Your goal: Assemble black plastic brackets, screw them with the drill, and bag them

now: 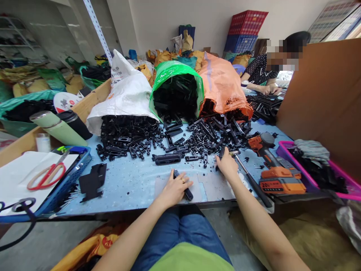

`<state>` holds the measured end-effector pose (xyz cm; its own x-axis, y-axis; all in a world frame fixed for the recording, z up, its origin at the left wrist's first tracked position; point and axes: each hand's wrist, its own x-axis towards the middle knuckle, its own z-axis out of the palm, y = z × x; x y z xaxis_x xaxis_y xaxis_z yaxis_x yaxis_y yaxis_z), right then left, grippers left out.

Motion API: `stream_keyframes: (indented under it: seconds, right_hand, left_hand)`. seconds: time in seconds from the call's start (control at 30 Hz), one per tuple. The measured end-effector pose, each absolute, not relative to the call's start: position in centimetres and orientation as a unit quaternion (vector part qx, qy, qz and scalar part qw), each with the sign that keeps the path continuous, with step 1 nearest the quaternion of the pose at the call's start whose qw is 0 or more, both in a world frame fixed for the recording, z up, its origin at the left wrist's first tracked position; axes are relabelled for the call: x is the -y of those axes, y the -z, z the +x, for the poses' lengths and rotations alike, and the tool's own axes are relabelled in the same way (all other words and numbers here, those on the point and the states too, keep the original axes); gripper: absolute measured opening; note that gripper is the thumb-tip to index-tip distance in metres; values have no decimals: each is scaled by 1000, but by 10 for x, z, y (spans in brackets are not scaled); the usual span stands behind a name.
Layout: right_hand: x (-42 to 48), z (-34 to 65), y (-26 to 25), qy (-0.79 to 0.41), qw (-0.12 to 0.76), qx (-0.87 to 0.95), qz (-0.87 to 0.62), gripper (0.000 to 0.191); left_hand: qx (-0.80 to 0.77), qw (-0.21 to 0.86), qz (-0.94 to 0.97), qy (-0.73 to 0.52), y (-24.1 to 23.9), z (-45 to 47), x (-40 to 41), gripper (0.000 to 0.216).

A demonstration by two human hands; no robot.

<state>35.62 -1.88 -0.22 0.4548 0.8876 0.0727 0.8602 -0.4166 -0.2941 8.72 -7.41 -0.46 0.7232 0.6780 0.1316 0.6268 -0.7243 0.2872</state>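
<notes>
My left hand [175,189] is closed over a long, narrow black plastic part [188,194] at the front of the blue table; both ends of the part show past the fingers. My right hand [227,165] grips another dark plastic part [221,153] at the near edge of the loose pile, and my fingers hide much of it. Just right of that hand lies a hammer [252,180], its head beside my knuckles. A small stack of long black parts [167,159] rests between and beyond my hands. Tiny screws and black pieces [201,137] are strewn behind it.
White [124,96], green [176,67] and orange [225,82] sacks spill black parts. A cordless drill [270,165] and pink basket [332,180] stand right. Left are scissors [47,176], a blue basket [76,175] and a green flask [59,128]. A co-worker [259,71] sits beyond a cardboard panel [321,109].
</notes>
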Motion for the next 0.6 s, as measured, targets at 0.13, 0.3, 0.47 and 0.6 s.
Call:
stream_keyframes:
  seconds: [0.13, 0.3, 0.47, 0.6]
  right_hand:
    - [17, 388, 4, -76, 143, 552, -818, 59]
    - [64, 370, -9, -217, 101, 800, -550, 34]
    - [91, 319, -7, -156, -37, 890, -426, 39]
    - [94, 299, -4, -94, -50, 884, -456, 41]
  left_hand:
    - [-424, 33, 904, -35, 2, 89, 67, 43]
    - [-445, 109, 888, -27, 7, 83, 67, 39]
    - [-418, 179, 890, -44, 1, 84, 66, 35]
    - [-426, 177, 884, -75, -2, 85, 70, 54]
